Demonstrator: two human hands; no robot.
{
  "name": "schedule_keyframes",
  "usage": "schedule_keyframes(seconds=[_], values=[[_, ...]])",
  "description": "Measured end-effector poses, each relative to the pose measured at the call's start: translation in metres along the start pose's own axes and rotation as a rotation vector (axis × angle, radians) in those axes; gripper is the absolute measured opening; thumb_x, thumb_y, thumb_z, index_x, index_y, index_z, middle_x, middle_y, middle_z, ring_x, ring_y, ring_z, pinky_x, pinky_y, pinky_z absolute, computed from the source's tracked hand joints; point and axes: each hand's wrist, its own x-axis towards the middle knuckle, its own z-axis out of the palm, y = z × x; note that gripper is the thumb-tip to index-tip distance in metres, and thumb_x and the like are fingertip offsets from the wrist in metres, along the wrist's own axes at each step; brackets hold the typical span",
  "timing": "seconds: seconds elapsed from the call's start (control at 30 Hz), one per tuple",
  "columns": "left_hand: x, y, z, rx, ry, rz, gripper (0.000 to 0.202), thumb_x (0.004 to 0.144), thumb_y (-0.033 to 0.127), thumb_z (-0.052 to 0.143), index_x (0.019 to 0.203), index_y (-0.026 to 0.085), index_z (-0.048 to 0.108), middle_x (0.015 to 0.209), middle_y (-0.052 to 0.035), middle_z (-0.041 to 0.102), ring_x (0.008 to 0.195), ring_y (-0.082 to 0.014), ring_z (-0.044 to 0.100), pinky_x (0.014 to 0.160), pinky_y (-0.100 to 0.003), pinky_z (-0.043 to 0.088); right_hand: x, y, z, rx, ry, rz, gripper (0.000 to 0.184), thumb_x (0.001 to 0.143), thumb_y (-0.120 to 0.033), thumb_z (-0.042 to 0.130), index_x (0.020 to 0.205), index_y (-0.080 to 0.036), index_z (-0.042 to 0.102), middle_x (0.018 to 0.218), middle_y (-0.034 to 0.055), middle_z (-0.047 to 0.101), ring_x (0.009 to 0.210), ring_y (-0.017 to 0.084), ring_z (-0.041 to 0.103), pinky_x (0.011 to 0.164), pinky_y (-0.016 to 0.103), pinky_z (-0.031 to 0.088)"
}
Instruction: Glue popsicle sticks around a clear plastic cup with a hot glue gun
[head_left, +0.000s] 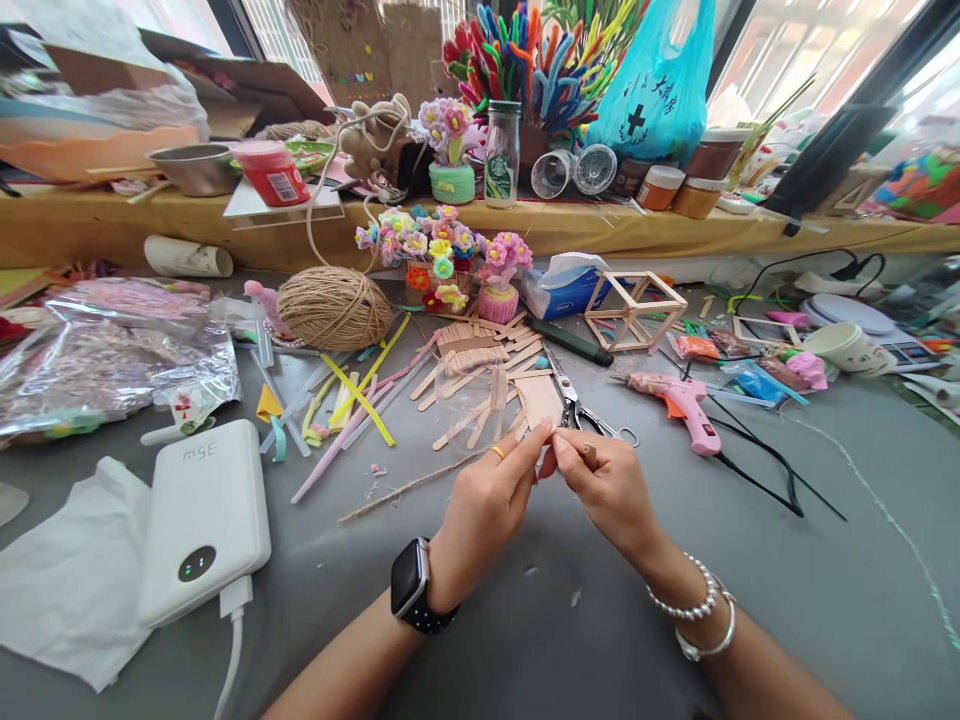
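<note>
My left hand (pixel 491 490) and my right hand (pixel 611 490) meet at the fingertips above the grey table, both closed in a pinch. Whatever the left fingertips hold is too small or hidden to make out. Between the thumb and curled fingers of my right hand, a short brown piece (pixel 590 457) pokes out; its kind is unclear. Just beyond the hands lie scissors (pixel 574 395) and wooden craft sticks (pixel 536 395). A strand of twine (pixel 409 488) runs along the table toward my left hand; whether it reaches the fingers is hidden.
A pink glue gun (pixel 675 400) with a black cable lies to the right, a stick-built frame (pixel 634 310) behind it. At left are a white power bank (pixel 210 520), a twine ball (pixel 334 307) and yellow strips (pixel 364 395). Fluffy flowers (pixel 431 245) stand at the back.
</note>
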Motion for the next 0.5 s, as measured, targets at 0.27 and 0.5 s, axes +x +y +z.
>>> schedule_keyframes(seconds=[0.27,0.5], values=[[0.0002,-0.0002,-0.0002,0.186,-0.014,-0.023,0.035,0.088,0.016,0.035,0.119,0.015,0.052,0.075,-0.005,0.064,0.062,-0.012,0.058,0.058,-0.021,0.045,0.0018,0.0054,-0.002,0.134,-0.058,0.099,0.027,0.084,-0.032,0.042,0.069,-0.017,0.059,0.046,-0.0059,0.035,0.042,0.008,0.031,0.045,0.023,0.027],[0.0001,-0.0005,-0.0006,0.436,0.034,0.101,0.035,0.088,0.016,0.034,0.116,0.018,0.056,0.062,-0.0016,0.062,0.046,-0.0095,0.05,0.049,-0.02,0.037,0.0035,0.0066,-0.003,0.25,-0.094,0.157,0.03,0.085,-0.037,0.04,0.064,-0.019,0.052,0.044,-0.0073,0.027,0.042,0.008,0.027,0.045,0.024,0.027]])
